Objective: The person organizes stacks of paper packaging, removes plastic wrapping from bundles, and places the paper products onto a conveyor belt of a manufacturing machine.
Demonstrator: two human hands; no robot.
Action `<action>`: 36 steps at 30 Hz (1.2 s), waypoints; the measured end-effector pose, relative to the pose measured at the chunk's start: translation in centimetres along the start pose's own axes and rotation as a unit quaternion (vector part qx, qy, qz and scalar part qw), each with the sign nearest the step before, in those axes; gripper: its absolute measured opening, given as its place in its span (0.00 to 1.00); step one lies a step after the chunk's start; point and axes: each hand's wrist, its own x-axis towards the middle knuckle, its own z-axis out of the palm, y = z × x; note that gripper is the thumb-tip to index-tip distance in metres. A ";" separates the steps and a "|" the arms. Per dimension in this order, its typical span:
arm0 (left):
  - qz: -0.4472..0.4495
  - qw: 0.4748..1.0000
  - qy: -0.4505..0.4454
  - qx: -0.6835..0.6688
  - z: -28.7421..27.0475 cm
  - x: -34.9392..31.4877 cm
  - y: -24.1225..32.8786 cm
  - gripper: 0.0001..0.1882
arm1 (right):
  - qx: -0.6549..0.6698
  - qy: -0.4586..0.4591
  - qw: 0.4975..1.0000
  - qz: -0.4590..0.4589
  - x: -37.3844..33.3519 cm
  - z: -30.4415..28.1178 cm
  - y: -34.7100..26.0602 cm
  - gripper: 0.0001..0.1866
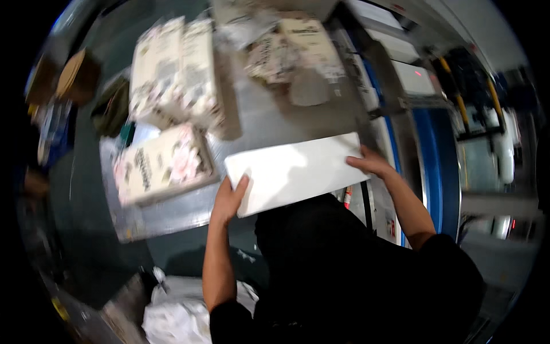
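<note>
A plain white flat rectangular package (292, 172) is held level in front of my chest, above the near edge of a metal table (263, 123). My left hand (229, 199) grips its near-left corner. My right hand (369, 163) lies on its right end, fingers spread over the top. The picture is blurred by motion.
Printed flat boxes (172, 74) lie on the table at the left, another printed box (163, 163) lies closer to me, and more printed packs (289, 46) are at the back. A blue-sided conveyor (435, 155) runs on the right. White crumpled bags (175, 312) sit below on the left.
</note>
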 end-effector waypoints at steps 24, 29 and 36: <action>0.255 0.824 -0.392 0.321 60.6 -5.2 24.1 0.55 | 0.397 0.244 0.884 0.014 -29.4 -27.2 47.7 0.47; 0.175 0.818 -0.416 0.356 65.0 -3.7 17.1 0.58 | 0.347 0.204 0.911 0.088 -25.7 -28.7 53.5 0.47; 0.169 0.599 -0.374 0.688 64.6 -4.9 20.7 0.48 | 0.164 0.283 0.939 -0.111 -17.5 -34.4 49.4 0.48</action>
